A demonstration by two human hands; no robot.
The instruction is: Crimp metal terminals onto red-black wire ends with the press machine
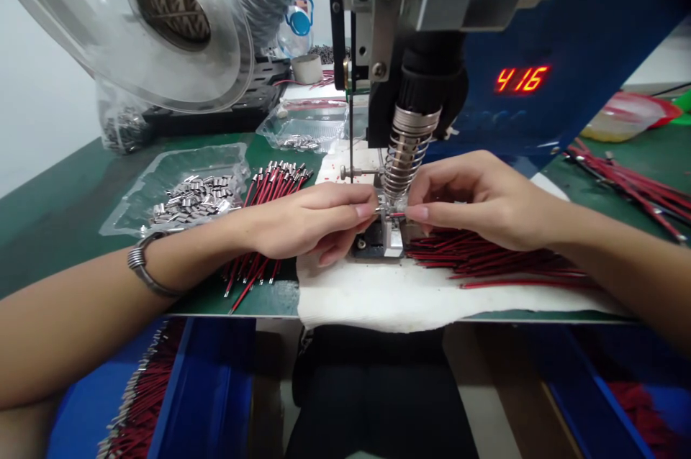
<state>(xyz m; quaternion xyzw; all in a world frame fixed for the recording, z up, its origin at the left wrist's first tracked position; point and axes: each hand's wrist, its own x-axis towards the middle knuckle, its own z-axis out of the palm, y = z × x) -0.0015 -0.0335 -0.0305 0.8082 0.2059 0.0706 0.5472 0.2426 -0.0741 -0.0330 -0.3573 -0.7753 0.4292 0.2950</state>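
My left hand [318, 220] reaches in from the left with thumb and forefinger pinched at a small silver metal piece, mostly hidden by the fingertips. Opposite it, my right hand [486, 200] pinches the end of a short red-and-black wire [398, 214]. The wire and the metal piece meet over the small metal fixture [393, 237] of a bench machine, directly under its spring-wrapped head [407, 150]. Below my right hand lies a pile of red-and-black wires [475, 257]. Wires with silver cylinders on their ends [270, 193] lie behind and under my left wrist.
A clear plastic tray [122, 211] holds loose silver cylinders, and a second clear tray [270, 126] stands behind it. White cloth [367, 297] covers the table front. The blue machine housing [486, 124] shows 416. A transparent reel [97, 27] hangs upper left; blue bins [208, 380] sit below.
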